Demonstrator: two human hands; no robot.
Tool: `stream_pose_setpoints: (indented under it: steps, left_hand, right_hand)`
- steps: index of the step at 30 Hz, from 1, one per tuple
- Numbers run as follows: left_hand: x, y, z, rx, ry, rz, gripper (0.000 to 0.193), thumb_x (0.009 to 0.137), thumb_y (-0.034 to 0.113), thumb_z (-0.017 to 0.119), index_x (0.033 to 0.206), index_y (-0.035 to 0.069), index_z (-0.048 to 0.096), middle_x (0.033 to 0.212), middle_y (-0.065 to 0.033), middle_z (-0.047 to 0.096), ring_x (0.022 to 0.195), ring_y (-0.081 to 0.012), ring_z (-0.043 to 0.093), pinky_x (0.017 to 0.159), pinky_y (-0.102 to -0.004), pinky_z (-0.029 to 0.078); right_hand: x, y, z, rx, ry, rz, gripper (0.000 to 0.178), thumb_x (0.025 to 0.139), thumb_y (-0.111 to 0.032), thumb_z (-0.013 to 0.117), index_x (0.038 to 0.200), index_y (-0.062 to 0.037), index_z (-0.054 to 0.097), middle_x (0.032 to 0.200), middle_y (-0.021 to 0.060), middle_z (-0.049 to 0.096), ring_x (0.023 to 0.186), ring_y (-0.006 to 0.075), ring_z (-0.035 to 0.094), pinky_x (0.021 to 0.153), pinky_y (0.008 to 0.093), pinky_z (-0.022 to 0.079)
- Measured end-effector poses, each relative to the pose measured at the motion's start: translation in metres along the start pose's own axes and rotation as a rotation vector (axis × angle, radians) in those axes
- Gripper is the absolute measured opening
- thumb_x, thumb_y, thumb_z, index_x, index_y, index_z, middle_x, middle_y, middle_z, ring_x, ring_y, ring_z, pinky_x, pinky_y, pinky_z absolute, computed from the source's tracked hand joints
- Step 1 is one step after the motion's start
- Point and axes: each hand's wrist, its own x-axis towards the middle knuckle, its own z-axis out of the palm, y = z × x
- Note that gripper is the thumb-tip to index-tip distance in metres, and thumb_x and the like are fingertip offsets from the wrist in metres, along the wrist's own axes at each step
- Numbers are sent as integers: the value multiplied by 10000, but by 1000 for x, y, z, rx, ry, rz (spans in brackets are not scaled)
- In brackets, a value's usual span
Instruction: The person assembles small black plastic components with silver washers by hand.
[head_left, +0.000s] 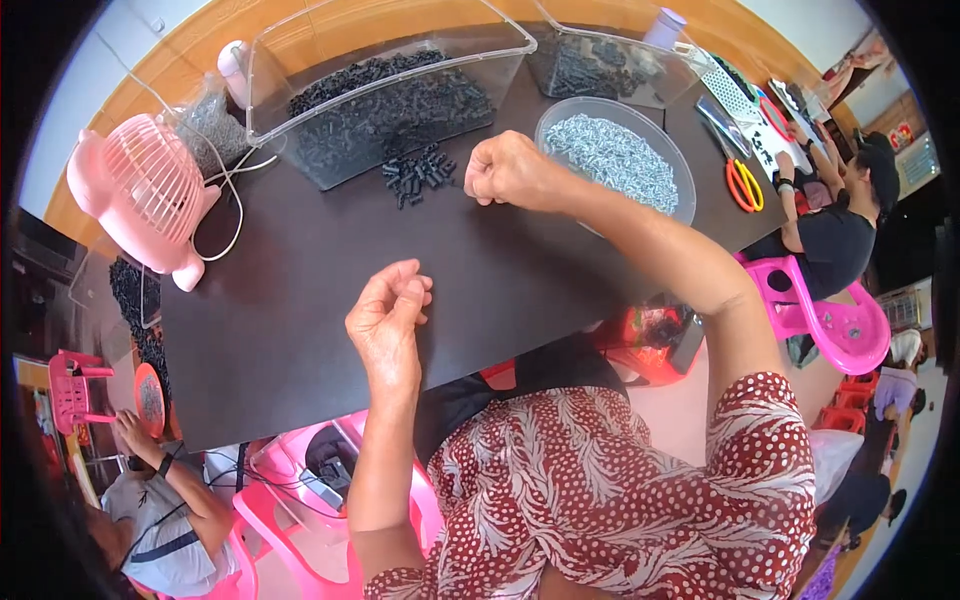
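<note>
Over the dark table, my right hand is curled closed just right of a small pile of black tube-shaped pieces. What it holds, if anything, is hidden by the fingers. My left hand hovers above the table's near part, its thumb pressed towards bent fingers; anything inside cannot be made out. Behind the pile stands a clear plastic bin with many more black pieces. Next to my right forearm is a round clear tub full of small silvery metal pieces.
A pink fan with a white cord stands at the left. Another clear bin is at the back. Orange-handled scissors lie at the right. Co-workers sit at the far right and lower left, near pink chairs.
</note>
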Motion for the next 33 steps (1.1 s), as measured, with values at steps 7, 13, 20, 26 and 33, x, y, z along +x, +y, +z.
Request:
stream_pose_setpoints:
  steps: [7,13,20,26,33]
  left_hand:
    - [24,8,6,112,-50,24,256,798,48,609,1050,6,591,776,-43,612,640,-93,534,515,-198,417]
    - [31,5,6,149,-62,8,49,779,47,653,812,12,644,665,-2,586,557,-62,489,481,-192,376]
    - [44,19,-40,272,20,43,29,748,15,616,764,27,638,651,-4,593,524,-62,488,450,-194,366]
    - [94,41,-82,460,216,103,83,705,21,569,742,27,643,601,-15,567,471,-75,472,406,-187,326]
    - [147,52,-126,649,428,143,378,830,341,614,900,-29,647,613,-66,597,447,-88,476,376,-227,353]
  right_hand:
    - [-25,-15,23,-84,5,-271,151,750,-136,651,792,7,625,695,119,638,633,179,613,590,298,479]
    - [-31,-22,30,-72,-90,-287,148,776,-144,632,815,-2,623,759,128,638,711,196,628,658,306,483]
    - [-21,19,-4,-742,317,-461,115,708,-50,615,820,-39,591,764,117,589,774,307,577,661,411,469]
    - [-25,21,-8,-770,342,-533,69,609,1,564,654,-17,514,693,135,551,709,333,551,593,434,455]
    - [-14,23,-5,-756,271,-501,80,606,-12,573,683,-33,565,707,131,572,744,331,563,617,439,472]
